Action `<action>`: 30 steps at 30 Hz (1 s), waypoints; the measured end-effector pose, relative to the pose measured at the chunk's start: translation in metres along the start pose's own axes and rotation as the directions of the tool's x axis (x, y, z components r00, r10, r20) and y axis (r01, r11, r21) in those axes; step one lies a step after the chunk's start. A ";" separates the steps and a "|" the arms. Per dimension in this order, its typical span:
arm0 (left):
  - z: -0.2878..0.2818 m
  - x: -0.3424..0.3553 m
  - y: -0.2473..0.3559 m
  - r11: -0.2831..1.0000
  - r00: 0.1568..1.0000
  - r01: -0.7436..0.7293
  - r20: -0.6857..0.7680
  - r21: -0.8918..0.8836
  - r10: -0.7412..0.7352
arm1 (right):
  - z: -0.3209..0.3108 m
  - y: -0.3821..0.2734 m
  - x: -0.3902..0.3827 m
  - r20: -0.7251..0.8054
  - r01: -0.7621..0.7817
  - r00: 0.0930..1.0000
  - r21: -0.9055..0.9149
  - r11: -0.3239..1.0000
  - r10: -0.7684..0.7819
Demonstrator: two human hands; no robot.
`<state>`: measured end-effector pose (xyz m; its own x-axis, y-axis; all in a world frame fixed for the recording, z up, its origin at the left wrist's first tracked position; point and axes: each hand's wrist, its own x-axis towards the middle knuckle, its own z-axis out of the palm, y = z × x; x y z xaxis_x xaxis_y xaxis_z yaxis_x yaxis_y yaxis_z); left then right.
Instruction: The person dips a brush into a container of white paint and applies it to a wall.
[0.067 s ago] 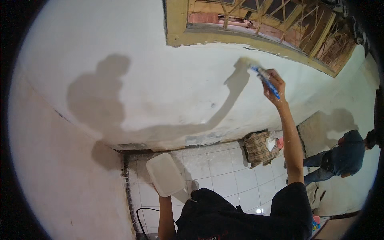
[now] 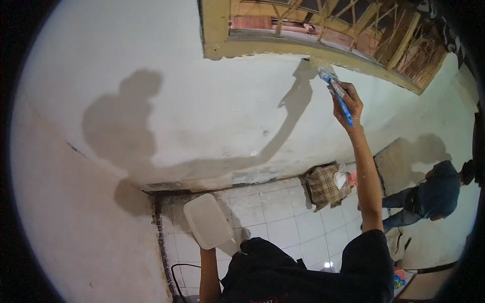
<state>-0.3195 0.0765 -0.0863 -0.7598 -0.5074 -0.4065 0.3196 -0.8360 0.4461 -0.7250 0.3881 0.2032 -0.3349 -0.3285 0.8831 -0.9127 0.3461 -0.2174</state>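
Note:
My right hand (image 2: 347, 103) is raised high, its fingers wrapped round a blue-handled paintbrush (image 2: 329, 79). The pale bristles meet the white wall (image 2: 227, 101) right at the lower edge of the yellowish wooden window frame (image 2: 283, 49). Lower down, my left hand (image 2: 201, 243) holds up a white rectangular plastic tub (image 2: 189, 218). Whitish paint shows in the tub. Most of the left fingers are hidden beneath it.
A plaid cloth bundle (image 2: 326, 187) lies on the white tile floor (image 2: 275, 222) against the wall. At right stands another person (image 2: 439, 189) in dark blue, facing the wall. A black cable (image 2: 174, 278) runs along the floor at lower left.
My right hand has moved the paintbrush slightly upward, so the bristles now reach the window frame's lower edge. The tub stays nearly still in my left hand.

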 end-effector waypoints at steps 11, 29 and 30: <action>0.008 -0.009 -0.016 1.000 0.999 0.017 0.034 0.026 -0.018 | 0.001 0.055 -0.087 0.564 -0.058 0.823 -0.035 0.998 0.068; 0.013 -0.063 -0.047 0.998 0.995 0.059 0.085 -0.009 -0.058 | -0.004 0.064 -0.081 0.477 -0.058 0.877 -0.018 0.998 0.060; 0.011 -0.066 -0.047 0.998 0.995 0.055 0.080 -0.007 -0.054 | -0.013 0.060 -0.058 0.398 0.227 0.897 -0.049 0.973 -0.190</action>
<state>-0.2905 0.1516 -0.0714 -0.8187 -0.4431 -0.3651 0.2813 -0.8639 0.4177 -0.7570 0.4391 0.1446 -0.2208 -0.7104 0.6683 -0.9524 0.3047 0.0092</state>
